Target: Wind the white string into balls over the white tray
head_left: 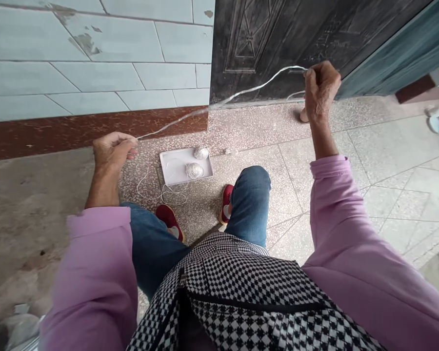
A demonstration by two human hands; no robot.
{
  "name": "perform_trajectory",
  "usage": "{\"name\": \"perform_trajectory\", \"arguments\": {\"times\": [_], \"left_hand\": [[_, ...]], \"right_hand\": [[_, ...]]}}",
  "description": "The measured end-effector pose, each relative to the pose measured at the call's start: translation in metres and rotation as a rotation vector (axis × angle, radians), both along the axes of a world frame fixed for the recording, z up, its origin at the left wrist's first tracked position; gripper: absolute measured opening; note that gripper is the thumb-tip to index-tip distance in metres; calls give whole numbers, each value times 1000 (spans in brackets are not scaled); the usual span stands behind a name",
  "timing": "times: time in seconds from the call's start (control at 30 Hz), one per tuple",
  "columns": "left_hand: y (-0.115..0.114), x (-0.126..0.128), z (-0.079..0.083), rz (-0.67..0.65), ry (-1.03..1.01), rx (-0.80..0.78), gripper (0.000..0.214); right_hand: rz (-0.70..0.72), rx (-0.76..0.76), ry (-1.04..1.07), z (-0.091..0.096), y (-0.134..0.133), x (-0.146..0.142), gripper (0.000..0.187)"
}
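A length of white string (205, 110) stretches loosely between my two hands, with a slight wave in it. My left hand (113, 151) pinches one end at the left, thumb pressed against the fingers. Higher up at the right, my right hand (320, 90) is closed around the other part, and a thinner strand shows beside that wrist. Below, on the floor, lies a shallow white tray (168, 168) with two balls of white string, one (195, 170) nearer me and a smaller one (201, 153) behind it. Loose strands (173, 192) trail over the tray's near edge.
A tiled wall (95, 78) with a brown skirting (95, 127) stands ahead, beside a dark carved door (256, 44). My knees in jeans (249, 204) and red shoes (168, 217) flank the space before the tray. A teal curtain (391, 58) hangs at the right.
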State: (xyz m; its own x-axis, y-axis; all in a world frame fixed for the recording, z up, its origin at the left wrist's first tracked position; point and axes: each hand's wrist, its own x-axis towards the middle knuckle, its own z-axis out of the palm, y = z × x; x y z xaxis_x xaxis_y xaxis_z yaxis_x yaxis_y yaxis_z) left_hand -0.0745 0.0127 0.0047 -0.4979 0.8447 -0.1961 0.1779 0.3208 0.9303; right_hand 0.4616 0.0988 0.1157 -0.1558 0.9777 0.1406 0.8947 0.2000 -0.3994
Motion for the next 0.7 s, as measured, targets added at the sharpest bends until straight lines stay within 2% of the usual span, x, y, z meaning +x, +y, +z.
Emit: {"name": "perform_trajectory", "arguments": {"times": [0.13,0.23,0.27,0.33,0.43,0.5,0.57,0.63,0.7], "left_hand": [[-2,4,6,-13,-26,4,6],[-9,5,8,-194,-136,66,6],[-10,5,8,-274,-178,75,9],[-13,9,7,-412,-219,60,12],[-13,22,5,-528,-202,3,12],[-12,32,5,-523,-202,-13,10],[-10,39,5,-464,-197,14,8],[-7,37,6,-372,-172,71,7],[-3,23,5,-243,-130,104,9]], "right_hand": [[-129,-54,-90,-25,-8,8,28],[-160,-127,-78,-44,4,-11,14],[-115,-154,-25,-52,7,-27,11],[72,-211,175,-72,7,-76,11],[347,-464,509,-105,-13,-171,37],[457,-629,637,-122,-33,-228,49],[516,-678,649,-133,-48,-262,57],[520,-631,617,-134,-51,-264,61],[473,-536,572,-127,-43,-236,62]]}}
